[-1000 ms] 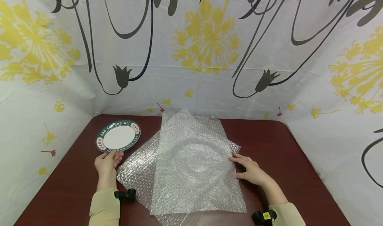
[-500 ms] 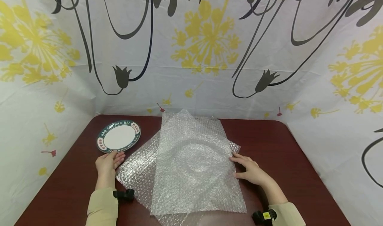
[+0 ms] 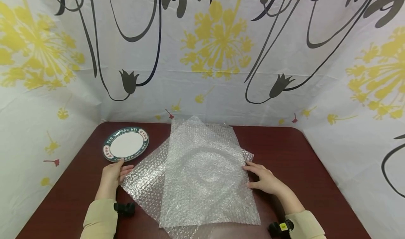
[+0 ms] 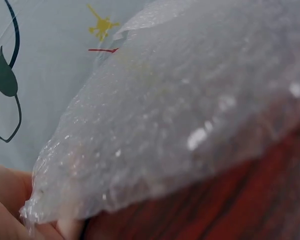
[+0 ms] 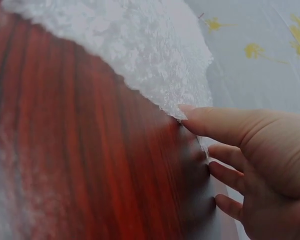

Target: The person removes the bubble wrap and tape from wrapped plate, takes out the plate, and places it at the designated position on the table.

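Note:
A plate (image 3: pixel 126 145) with a white middle and a green lettered rim lies at the table's far left. My left hand (image 3: pixel 111 173) is at its near rim, thumb up at the edge and fingers stretched to the right. The left corner of the lower bubble wrap (image 3: pixel 148 182) comes close beside that hand; in the left wrist view the bubble wrap (image 4: pixel 139 140) partly covers the fingers. An upper sheet of bubble wrap (image 3: pixel 209 204) lies across it, a round ringed outline showing through. My right hand (image 3: pixel 267 179) rests with thumb and spread fingertips at its right edge.
The dark red table (image 3: pixel 303 168) has rounded far corners. A patterned cloth (image 3: pixel 205 91) hangs behind it and along both sides. Black straps with cameras sit on the left wrist (image 3: pixel 124 209) and right wrist (image 3: pixel 281 227).
My left wrist and sleeve have swung left, and the fingers now point more to the right. The lower bubble wrap's left corner has shifted slightly left. The right hand stays in place.

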The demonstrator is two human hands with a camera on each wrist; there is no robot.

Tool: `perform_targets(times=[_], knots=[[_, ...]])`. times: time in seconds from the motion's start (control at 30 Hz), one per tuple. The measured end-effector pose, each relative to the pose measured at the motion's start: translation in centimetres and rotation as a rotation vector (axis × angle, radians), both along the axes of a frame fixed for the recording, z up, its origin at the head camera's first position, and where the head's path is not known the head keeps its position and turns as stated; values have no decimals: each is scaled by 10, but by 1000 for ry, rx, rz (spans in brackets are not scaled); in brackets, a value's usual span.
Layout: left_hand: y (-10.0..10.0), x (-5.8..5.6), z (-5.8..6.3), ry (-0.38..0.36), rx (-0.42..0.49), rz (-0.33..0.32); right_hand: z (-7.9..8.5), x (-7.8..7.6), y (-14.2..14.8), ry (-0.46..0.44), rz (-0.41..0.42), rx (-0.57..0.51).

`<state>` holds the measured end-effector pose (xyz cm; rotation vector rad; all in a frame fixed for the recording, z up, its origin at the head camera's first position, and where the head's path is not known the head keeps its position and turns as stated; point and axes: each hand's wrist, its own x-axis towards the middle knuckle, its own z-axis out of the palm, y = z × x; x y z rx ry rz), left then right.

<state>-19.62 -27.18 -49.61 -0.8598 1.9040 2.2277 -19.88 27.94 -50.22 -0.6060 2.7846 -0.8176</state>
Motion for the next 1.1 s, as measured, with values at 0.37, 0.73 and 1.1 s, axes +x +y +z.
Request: perform_targets(times=[0.37, 0.73, 1.1], knots=[[-6, 9, 7, 3, -234, -185, 1, 6, 0, 36, -16, -58], [-5, 10, 27, 99, -643, -377, 8, 4, 10, 160, -50, -69], [14, -15, 61, 303, -1087, -509, 32, -20, 30, 355, -196, 54]])
